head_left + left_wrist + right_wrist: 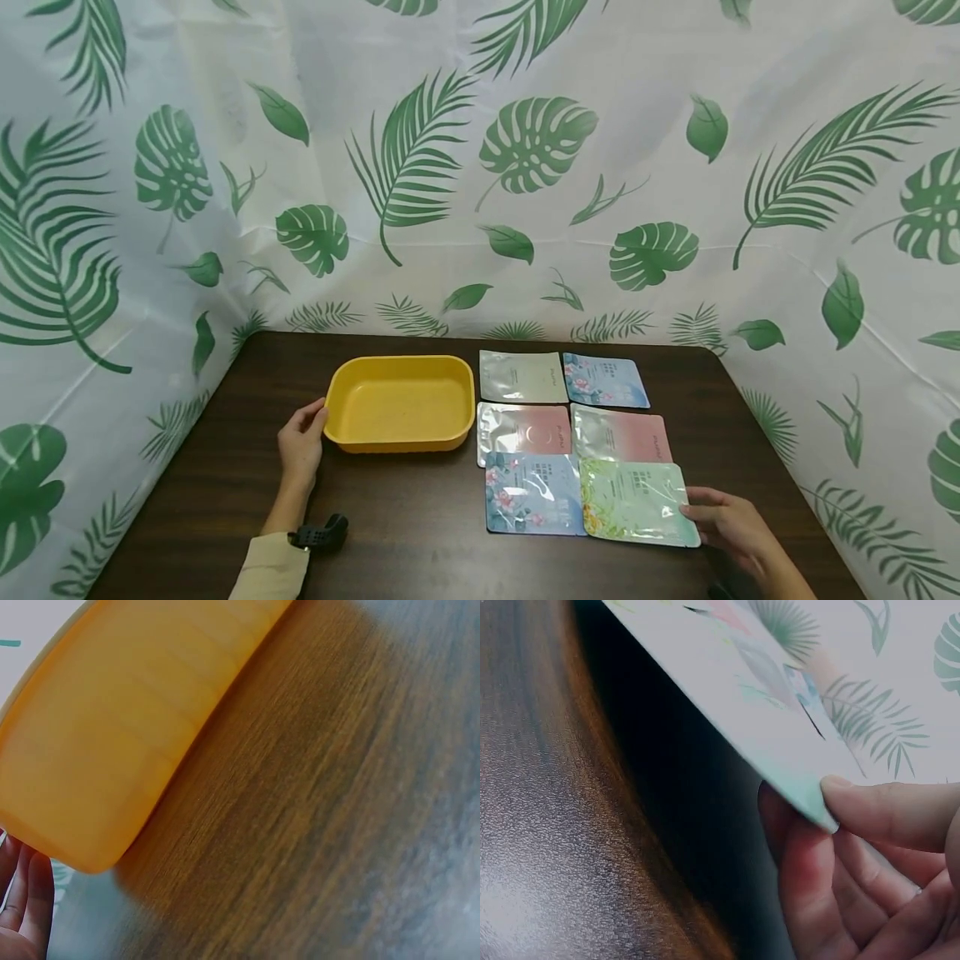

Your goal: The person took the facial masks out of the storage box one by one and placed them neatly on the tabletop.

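Note:
A yellow plastic basin (401, 446) stands on the dark table, my left hand (302, 442) gripping its left end. In the left wrist view, fingers (37, 892) reach the lower corner of the basin's wall (112, 765). My right hand (731, 529) pinches the right edge of a green floral sheet mask packet (637, 500). The right wrist view shows thumb and fingers on either side of that packet's corner (810, 799), which is lifted off the table. A blue floral packet (534, 496) lies directly left of the green one.
Behind them lie two pink-and-silver packets (551, 433), a silver packet (521, 377) and another blue packet (606, 381), close together right of the basin. The dark wooden table (405, 533) ends at a leaf-print curtain (450, 183) at the back and sides.

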Action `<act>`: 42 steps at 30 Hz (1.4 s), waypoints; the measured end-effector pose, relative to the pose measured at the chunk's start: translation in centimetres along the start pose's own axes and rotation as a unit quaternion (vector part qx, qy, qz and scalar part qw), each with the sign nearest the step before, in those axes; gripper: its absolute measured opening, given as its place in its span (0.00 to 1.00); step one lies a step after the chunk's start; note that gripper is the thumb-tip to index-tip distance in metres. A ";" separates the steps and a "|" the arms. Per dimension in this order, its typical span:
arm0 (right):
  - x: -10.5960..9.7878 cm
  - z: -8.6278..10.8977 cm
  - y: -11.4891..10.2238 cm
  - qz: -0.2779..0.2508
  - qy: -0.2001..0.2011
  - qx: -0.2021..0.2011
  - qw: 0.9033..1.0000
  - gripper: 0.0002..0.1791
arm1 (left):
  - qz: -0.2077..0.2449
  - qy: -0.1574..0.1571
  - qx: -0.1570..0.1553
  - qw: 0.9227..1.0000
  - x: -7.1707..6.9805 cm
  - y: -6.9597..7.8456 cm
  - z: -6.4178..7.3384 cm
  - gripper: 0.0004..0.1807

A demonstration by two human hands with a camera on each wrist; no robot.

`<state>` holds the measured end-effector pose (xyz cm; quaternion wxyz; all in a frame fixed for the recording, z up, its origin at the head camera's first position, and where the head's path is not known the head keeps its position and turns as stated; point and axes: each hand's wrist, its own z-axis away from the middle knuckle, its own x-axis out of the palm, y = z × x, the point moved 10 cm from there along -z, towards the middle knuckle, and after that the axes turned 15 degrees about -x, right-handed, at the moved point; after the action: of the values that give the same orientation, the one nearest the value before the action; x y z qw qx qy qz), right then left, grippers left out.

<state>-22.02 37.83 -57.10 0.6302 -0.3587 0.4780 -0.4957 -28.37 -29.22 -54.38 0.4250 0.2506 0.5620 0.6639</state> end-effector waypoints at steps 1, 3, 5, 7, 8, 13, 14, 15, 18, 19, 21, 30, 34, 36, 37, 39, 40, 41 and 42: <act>-0.1 0.0 0.0 0.005 0.005 0.000 1.000 0.31 | 0.003 0.000 -0.002 1.000 0.0 0.0 -0.1 0.21; -0.3 0.0 -0.2 0.019 0.012 -0.003 1.000 0.31 | 0.002 -0.001 -0.002 1.000 0.0 0.0 -0.1 0.22; -0.5 -0.1 -0.5 0.040 0.020 -0.009 0.999 0.30 | -0.001 -0.003 -0.003 1.000 0.0 0.0 -0.1 0.22; -0.7 -0.1 -0.8 0.073 0.023 -0.016 0.997 0.29 | -0.002 -0.003 -0.005 1.000 0.0 0.0 -0.1 0.23; -0.7 -0.1 -1.0 0.091 0.024 -0.019 0.995 0.28 | -0.004 -0.003 -0.006 1.000 0.0 0.0 -0.1 0.23; -0.4 -0.1 -1.6 0.157 0.023 -0.033 0.987 0.25 | -0.002 0.001 -0.006 1.000 -0.2 0.0 -0.1 0.21; -0.4 -0.2 -1.7 0.165 0.024 -0.036 0.985 0.24 | -0.001 0.001 -0.004 1.000 -0.2 0.0 -0.1 0.21; -0.4 -0.2 -1.9 0.174 0.025 -0.039 0.984 0.23 | -0.001 0.000 -0.003 1.000 -0.2 0.1 -0.1 0.20; -0.3 -0.4 -2.2 0.194 0.026 -0.050 0.979 0.22 | 0.000 -0.003 -0.002 1.000 -0.3 0.1 -0.2 0.20; -0.2 -0.4 -2.3 0.198 0.025 -0.052 0.978 0.21 | 0.000 -0.004 -0.003 1.000 -0.3 0.1 -0.1 0.21; -0.1 -0.6 -2.5 0.208 0.023 -0.054 0.976 0.21 | -0.004 -0.005 -0.005 1.000 -0.4 0.1 -0.1 0.21; -0.1 -1.6 -3.1 0.245 0.015 -0.046 0.968 0.19 | -0.017 0.004 -0.018 1.000 -1.3 0.1 0.0 0.24; -0.2 -2.0 -4.3 0.254 0.030 -0.058 0.965 0.20 | -0.018 0.006 -0.027 0.999 -1.4 0.0 0.0 0.25; 0.0 -2.3 -5.2 0.256 0.038 -0.069 0.963 0.22 | -0.018 0.008 -0.028 0.999 -1.5 0.0 0.0 0.25; 0.1 -2.5 -5.7 0.257 0.042 -0.076 0.963 0.23 | -0.018 0.010 -0.027 0.999 -1.5 0.1 0.0 0.25; 0.6 -2.8 -6.7 0.259 0.049 -0.091 0.960 0.24 | -0.028 0.018 -0.012 0.999 -1.6 0.6 -0.1 0.24; 0.9 -2.9 -7.2 0.261 0.053 -0.098 0.959 0.25 | -0.036 0.025 0.001 0.999 -1.7 1.1 -0.1 0.23; 1.3 -3.1 -7.8 0.262 0.057 -0.105 0.958 0.26 | -0.048 0.035 0.018 0.998 -1.8 1.6 -0.1 0.22; 1.5 -3.3 -8.3 0.263 0.062 -0.111 0.956 0.27 | -0.060 0.045 0.035 0.997 -1.8 2.2 -0.1 0.21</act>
<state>-27.45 34.32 -50.71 0.6638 -0.2567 0.6453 -0.2776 -28.14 -30.83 -51.98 0.4290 0.2013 0.6176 0.6276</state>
